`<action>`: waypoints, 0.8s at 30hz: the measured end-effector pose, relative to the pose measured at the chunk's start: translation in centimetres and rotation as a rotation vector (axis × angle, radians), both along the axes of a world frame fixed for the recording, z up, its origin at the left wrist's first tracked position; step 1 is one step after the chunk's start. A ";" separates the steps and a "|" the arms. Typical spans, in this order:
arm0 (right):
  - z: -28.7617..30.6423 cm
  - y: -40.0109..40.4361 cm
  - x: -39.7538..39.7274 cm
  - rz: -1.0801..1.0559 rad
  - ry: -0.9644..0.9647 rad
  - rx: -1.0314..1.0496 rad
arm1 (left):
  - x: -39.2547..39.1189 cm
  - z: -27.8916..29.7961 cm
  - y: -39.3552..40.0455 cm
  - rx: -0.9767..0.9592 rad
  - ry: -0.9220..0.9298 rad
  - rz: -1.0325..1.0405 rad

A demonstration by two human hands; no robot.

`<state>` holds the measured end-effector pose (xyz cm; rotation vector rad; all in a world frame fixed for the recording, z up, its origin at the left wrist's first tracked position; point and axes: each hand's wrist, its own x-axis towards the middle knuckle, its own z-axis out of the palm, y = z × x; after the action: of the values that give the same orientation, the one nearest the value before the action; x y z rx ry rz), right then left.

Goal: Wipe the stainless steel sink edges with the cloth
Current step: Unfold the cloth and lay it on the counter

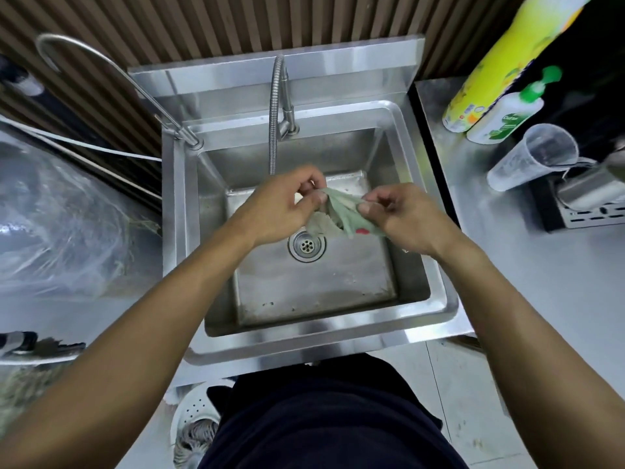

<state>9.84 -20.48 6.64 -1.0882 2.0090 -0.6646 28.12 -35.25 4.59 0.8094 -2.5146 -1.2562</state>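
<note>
At the bottom of the frame, your two bare forearms reach up over the front rim of the sink point(304, 336), a brushed stainless band, smooth and flat with rounded corners. Mid-frame, both hands are pinched shut on the cloth point(338, 214): your left hand point(280, 208) nips one end between thumb and fingers, your right hand point(402, 218) grips the other, and the fabric hangs between them above the basin, clear of every edge. It looks thin, limp and pale green, creased, with a small red mark near its lower corner.

You seem to be at the readying step, spreading or refolding the cloth; no rim has been touched by it now. Next you likely need to bunch it into one palm and press it flat onto an edge, then drag along it.

Below the cloth sits the round perforated drain point(307, 245). Farther up, a ribbed flexible faucet point(275, 120) rises from the back ledge, and soap bottles point(504, 120) stand on the counter point(541, 265) at upper right.
</note>
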 end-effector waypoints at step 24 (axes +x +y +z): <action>12.4 22.8 -2.0 -0.634 0.232 -0.217 | -13.0 7.7 16.5 0.078 0.075 -0.525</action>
<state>7.83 2.28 19.08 -0.6492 2.5552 -1.1408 15.11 -18.74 12.33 0.1002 -2.7240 -1.5032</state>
